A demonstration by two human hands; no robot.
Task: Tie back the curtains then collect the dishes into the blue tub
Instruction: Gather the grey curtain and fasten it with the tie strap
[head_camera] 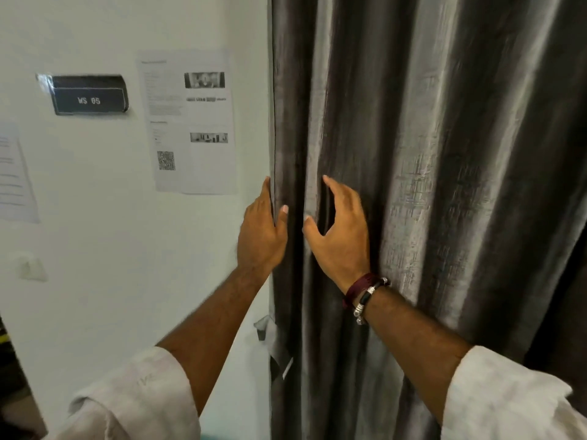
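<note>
A grey shiny curtain [428,154] hangs in deep folds over the right two thirds of the view. My left hand [262,233] holds the curtain's left edge, fingers behind the fabric and thumb on the front. My right hand [340,236] reaches into a fold just to the right, fingers spread and partly tucked in, not closed on it. A grey fabric strip, perhaps a tie-back [274,347], hangs by the curtain's edge lower down. No dishes or blue tub are in view.
A white wall [111,281] fills the left side. On it are a dark "WS 05" sign [90,96], a printed sheet with a QR code [190,122], another sheet [14,173] at the far left, and a small wall hook [30,266].
</note>
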